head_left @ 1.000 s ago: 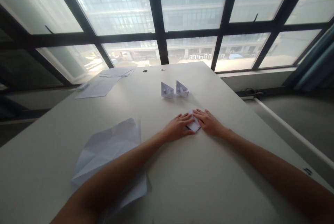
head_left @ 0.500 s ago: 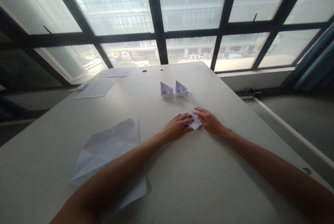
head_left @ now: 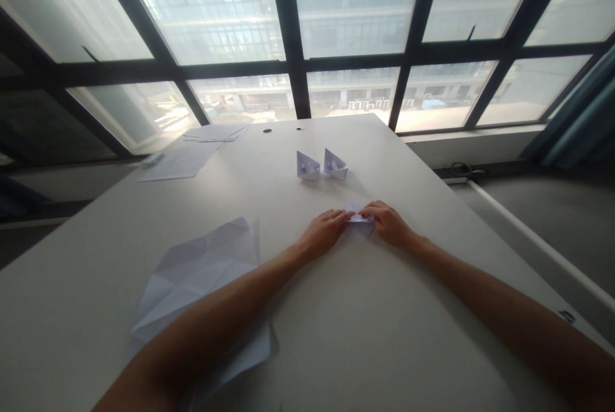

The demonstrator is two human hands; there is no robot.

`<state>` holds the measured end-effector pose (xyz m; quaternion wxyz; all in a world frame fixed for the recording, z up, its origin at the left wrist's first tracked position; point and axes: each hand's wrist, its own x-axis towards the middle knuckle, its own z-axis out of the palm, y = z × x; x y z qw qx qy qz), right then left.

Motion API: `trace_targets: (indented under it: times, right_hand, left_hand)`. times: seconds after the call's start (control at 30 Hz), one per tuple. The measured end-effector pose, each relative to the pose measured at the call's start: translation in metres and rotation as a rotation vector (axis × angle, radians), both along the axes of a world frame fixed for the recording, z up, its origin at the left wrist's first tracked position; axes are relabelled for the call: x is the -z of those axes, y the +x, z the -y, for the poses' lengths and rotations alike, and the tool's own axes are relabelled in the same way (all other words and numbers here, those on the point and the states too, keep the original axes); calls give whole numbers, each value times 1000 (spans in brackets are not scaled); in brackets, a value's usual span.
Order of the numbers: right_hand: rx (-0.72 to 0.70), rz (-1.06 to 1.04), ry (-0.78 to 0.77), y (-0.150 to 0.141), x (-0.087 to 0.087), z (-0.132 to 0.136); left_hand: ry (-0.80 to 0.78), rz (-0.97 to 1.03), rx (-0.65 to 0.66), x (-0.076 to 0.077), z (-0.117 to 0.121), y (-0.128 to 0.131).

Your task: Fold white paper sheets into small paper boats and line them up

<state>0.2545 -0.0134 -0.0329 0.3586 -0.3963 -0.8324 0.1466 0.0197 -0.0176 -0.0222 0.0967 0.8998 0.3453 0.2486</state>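
A small folded sheet of white paper (head_left: pixel 360 227) lies on the white table between my hands. My left hand (head_left: pixel 327 230) has its fingers closed on the paper's left side. On the opposite side my right hand (head_left: pixel 388 222) pinches the paper with thumb and fingers. Part of the paper is raised between the fingertips, and its inner folds are hidden. Just beyond stand two folded paper boats, the left boat (head_left: pixel 308 168) and the right boat (head_left: pixel 335 166), upright and side by side.
A large creased sheet (head_left: pixel 202 271) rests at the left, partly under my left forearm. Several flat sheets (head_left: pixel 175 162) lie at the table's far left. The white table (head_left: pixel 384 335) reaches to the windows (head_left: pixel 350 8). A white rail (head_left: pixel 533 239) runs along the right.
My fingers have drawn in from lying flat on the folded paper to gripping its sides. The paper's upper part is now lifted. The boats have stayed put.
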Motion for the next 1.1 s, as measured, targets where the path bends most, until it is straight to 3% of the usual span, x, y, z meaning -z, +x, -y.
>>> trace_targets:
  times: [0.27, 0.57, 0.7, 0.87, 1.1]
  right_hand:
    - [44, 49, -31, -1, -4, 3]
    - [-2, 204, 29, -1, -7, 8]
    - [-13, 306, 54, -1, -5, 8]
    - [9, 288, 39, 0, 3, 3]
    - [178, 343, -13, -1, 10, -1]
  left_hand:
    - [-4, -5, 19, -5, 1, -1]
    - [5, -35, -2, -6, 3, -1]
    - [7, -44, -7, -3, 2, -2]
    - [-4, -31, 3, -4, 3, -1]
    - [1, -60, -8, -3, 2, -1]
